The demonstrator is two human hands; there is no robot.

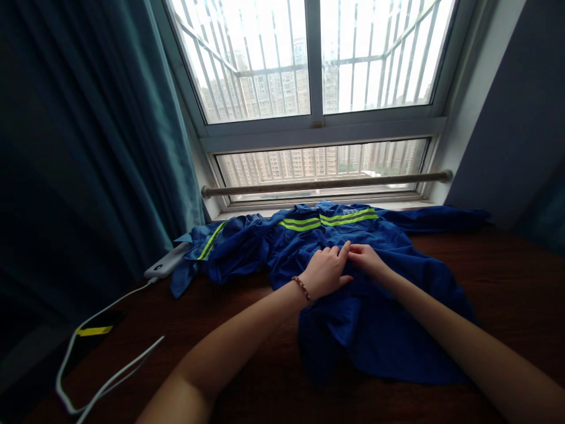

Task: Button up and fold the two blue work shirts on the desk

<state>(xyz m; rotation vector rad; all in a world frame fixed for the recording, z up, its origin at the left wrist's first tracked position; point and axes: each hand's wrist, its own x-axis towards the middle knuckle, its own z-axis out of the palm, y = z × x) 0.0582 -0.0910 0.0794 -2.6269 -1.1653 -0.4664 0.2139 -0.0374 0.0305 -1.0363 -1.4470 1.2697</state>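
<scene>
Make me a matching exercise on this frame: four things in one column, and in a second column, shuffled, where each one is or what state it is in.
1. Blue cloth garment with yellow-green bands
2. Thin brownish bracelet
3. Grey-white, rounded device
4. Long round rail

A. Joined to a white cable
B. Across the lower part of the window
C. On the dark brown surface, beneath the left hand and right hand
D. Around the left wrist

Pairs: 1-C, 2-D, 3-A, 4-B
</scene>
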